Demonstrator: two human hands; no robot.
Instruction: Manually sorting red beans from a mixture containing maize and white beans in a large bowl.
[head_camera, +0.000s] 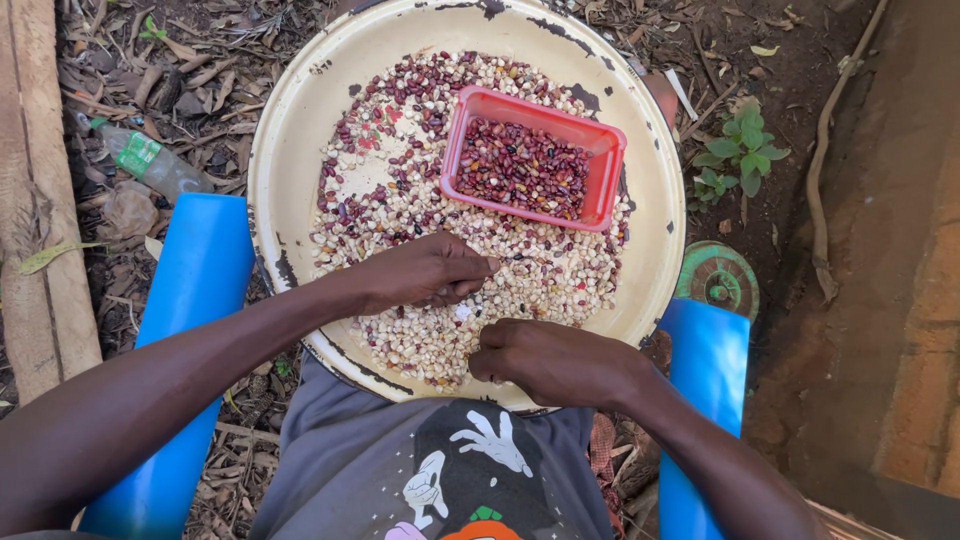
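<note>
One round cream enamel basin (300, 130) with chipped dark patches is seen resting on the lap, between two blue chair arms (190, 330). A loose layer of mixed pale and dark red beans (400, 200) is spread over the basin floor; it is too numerous to be counted. One rectangular red plastic tray (610, 170) is set inside the basin at upper right, filled with sorted dark red beans (520, 168).

The left hand (425, 272) is laid on the bean layer near the centre, fingertips pinched together on beans. The right hand (555, 360) is placed at the near rim, fingers curled inward; what is held cannot be told.

Bare basin floor is left along the left and upper edges. One clear plastic bottle (150, 160) and one green round lid (718, 280) are noted on the littered ground
</note>
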